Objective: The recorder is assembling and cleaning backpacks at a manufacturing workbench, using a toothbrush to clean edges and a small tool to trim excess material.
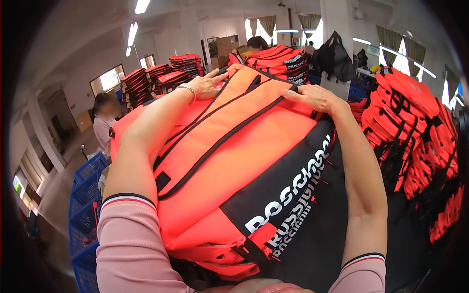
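A stack of orange-red backpacks (pixel 195 215) with black panels and white lettering fills the space in front of me. Across the top one runs a wide orange shoulder strap (pixel 234 132) edged in black. My left hand (pixel 207 84) rests on the far left part of that backpack, beside the strap's upper end, fingers stretched out. At the far right corner my right hand (pixel 315 97) grips the backpack's upper edge, thumb lying on top by the strap. The undersides of the right fingers are hidden.
Blue plastic crates (pixel 85 200) stand at my left, near a person in a light top (pixel 103 122). A tall heap of orange bags (pixel 405 122) rises at the right. More stacked bags (pixel 161 73) lie beyond, and a black bag (pixel 334 58) hangs by a pillar.
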{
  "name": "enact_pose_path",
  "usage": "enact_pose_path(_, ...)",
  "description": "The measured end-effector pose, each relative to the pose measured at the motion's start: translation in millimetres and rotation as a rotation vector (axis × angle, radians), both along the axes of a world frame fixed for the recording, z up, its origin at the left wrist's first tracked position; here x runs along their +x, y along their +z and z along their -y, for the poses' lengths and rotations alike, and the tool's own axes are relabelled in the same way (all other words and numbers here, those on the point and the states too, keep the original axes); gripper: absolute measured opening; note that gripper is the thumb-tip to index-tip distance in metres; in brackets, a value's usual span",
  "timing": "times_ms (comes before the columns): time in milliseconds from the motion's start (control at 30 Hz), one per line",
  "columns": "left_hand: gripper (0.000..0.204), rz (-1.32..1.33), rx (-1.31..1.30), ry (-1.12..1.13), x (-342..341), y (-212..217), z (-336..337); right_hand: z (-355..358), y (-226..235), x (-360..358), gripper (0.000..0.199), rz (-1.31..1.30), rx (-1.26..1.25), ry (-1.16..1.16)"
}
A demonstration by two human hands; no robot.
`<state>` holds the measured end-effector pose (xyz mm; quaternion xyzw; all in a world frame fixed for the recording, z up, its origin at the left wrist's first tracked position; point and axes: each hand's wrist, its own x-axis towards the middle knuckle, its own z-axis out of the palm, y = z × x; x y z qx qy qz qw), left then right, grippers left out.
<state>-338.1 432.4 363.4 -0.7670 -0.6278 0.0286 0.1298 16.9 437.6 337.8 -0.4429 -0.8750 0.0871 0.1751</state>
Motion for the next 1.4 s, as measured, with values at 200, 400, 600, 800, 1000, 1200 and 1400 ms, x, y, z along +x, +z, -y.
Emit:
enact_pose_path(200, 0.077, -0.043, -0.094, -0.077, -25.3, -57.2, -50.6, -20.8, -42.2, -2.8, 0.105, 0.042, -0.114, -0.030)
enact_pose_path(400, 0.075, 0.097, -0.089, 0.010, -37.0, -141.0, -57.0, -25.9, -84.8, -10.5, 0.101, 0.130, -0.130, -0.064)
enact_pose_path(600, 0.072, 0.145, -0.059, -0.008, -26.4, -132.2, -39.8, -26.6, -85.5, -11.9, 0.098, 0.104, -0.134, -0.050)
enact_pose_path(800, 0.072, 0.289, 0.049, -0.097, -25.1, -75.8, -12.1, -8.3, -78.1, -7.0, 0.097, 0.131, -0.102, -0.097)
enact_pose_path(1000, 0.069, 0.124, -0.228, -0.015, -59.5, 47.4, 100.2, -0.3, -75.2, 6.5, 0.083, 0.051, -0.007, -0.046)
enact_pose_path(1200, 0.079, 0.449, -0.124, 0.233, -89.7, -11.5, 202.3, -27.4, -86.2, 26.3, 0.051, 0.275, 0.335, 0.101)
enact_pose_path(1400, 0.082, 0.686, -0.003, 0.035, -125.0, -64.0, 223.5, 3.9, -47.2, 0.7, 0.078, -0.014, -0.140, 0.122)
